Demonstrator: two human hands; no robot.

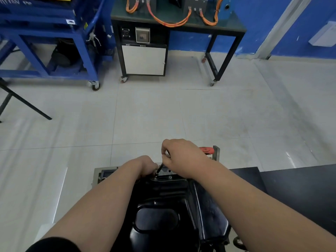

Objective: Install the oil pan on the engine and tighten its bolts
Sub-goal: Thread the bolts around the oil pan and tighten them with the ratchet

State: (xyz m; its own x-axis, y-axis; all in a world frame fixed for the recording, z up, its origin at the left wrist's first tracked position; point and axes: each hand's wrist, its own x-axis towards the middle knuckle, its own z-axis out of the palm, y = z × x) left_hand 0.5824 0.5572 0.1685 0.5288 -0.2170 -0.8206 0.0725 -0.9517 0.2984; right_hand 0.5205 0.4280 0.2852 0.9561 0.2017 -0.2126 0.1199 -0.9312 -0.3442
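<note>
A glossy black oil pan [163, 206] is seated bottom-up just below both hands. A slim driver [159, 169] is gripped at its silver top by the right hand [181, 158] and tilted down to the pan's far rim, beside the left hand [146, 165]. One bolt [170, 177] is seen under the right hand.

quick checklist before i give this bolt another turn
1. Right hand grips the top of the driver: ok.
2. Left hand holds the driver's lower end: ok.
3. Driver tip seated on a bolt: cannot tell, too small to see.
4. Oil pan lying on the engine under the forearms: ok.
5. Pan flange flush all round: cannot tell, the arms hide its edges.
6. Red-handled tool clear of both hands: ok.
</note>
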